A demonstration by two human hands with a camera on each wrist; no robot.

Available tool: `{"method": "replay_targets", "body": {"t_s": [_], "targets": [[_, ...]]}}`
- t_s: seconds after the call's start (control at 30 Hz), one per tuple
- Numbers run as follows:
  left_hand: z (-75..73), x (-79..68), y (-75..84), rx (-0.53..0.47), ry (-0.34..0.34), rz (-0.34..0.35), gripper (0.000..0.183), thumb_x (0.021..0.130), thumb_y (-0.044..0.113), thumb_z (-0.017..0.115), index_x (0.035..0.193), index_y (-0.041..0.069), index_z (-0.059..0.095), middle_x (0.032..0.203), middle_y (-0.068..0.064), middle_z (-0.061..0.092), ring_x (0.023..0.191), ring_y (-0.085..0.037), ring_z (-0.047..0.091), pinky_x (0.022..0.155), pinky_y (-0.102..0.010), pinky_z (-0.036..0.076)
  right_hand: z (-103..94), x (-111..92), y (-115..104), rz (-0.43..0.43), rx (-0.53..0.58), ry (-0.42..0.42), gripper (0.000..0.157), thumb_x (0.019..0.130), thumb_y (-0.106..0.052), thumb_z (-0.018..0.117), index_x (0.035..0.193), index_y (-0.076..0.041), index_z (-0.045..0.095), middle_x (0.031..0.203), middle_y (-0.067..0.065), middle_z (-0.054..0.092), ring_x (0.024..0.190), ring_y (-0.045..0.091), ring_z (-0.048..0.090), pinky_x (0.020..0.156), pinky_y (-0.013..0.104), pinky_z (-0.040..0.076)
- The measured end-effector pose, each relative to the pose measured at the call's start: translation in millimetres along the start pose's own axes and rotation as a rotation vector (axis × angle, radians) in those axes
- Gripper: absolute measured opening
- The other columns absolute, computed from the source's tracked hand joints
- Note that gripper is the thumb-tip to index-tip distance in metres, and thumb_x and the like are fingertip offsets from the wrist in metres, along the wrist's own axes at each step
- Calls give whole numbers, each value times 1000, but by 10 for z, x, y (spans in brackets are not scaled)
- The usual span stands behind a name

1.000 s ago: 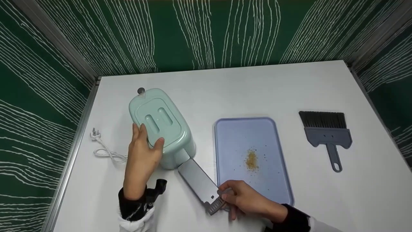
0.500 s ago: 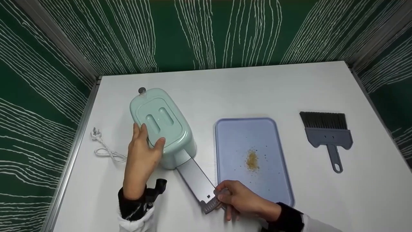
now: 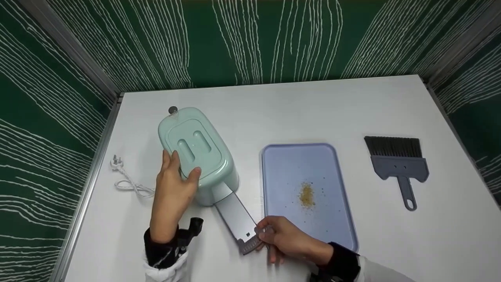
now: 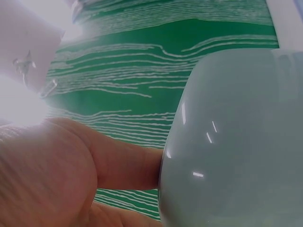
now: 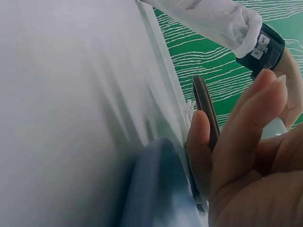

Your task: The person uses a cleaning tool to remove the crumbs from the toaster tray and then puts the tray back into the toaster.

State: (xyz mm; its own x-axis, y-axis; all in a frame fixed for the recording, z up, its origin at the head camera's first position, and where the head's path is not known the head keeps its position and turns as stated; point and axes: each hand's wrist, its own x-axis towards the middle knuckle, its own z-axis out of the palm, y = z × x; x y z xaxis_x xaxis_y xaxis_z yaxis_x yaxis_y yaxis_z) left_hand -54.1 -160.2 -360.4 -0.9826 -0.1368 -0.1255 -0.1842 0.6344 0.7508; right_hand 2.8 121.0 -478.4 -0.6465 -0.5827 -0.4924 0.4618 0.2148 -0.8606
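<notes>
A mint-green toaster [image 3: 188,135] with a covered top stands left of centre, its near end angled toward the right. My left hand [image 3: 172,192] rests against its near left corner, fingers along the side edge and thumb on the near end. In the left wrist view the straight thumb [image 4: 125,165] touches the glossy wall. Out of the toaster's near end sticks a flat grey metal crumb tray [image 3: 236,219] with a ribbed grey handle. Thumb and fingers of my right hand [image 3: 287,237] pinch that handle. The crumb tray's inner end is hidden inside the toaster.
A blue serving tray [image 3: 280,160] with a small heap of brown crumbs [image 3: 306,194] lies beside my right hand. A grey hand brush [image 3: 399,166] lies at the right. The white cord and plug [image 3: 129,180] lie left of the toaster.
My right hand has moved up and left with the crumb tray, and less of it sticks out of the toaster. My left hand has stayed on the toaster.
</notes>
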Motion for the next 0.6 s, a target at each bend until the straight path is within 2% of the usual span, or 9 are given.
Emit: {"method": "replay_targets", "body": {"t_s": [0.33,0.6], "targets": [[-5,19,2,-5,-9,-4,79,102,23,63,158,-14,21,169,-33,-1,156,-44,10,127,-54,17,32,66,-24,-13,38,3,21,106,-2,55,125,6,54,92,20,75,43,8,56,39,23,49],[-6,17,-1,-3,-4,6,79,102,21,64,157,-15,22,168,-35,-1,156,-45,12,126,-55,19,54,123,-48,-29,63,13,20,105,-2,55,123,8,54,92,18,73,45,9,57,40,25,51]]}}
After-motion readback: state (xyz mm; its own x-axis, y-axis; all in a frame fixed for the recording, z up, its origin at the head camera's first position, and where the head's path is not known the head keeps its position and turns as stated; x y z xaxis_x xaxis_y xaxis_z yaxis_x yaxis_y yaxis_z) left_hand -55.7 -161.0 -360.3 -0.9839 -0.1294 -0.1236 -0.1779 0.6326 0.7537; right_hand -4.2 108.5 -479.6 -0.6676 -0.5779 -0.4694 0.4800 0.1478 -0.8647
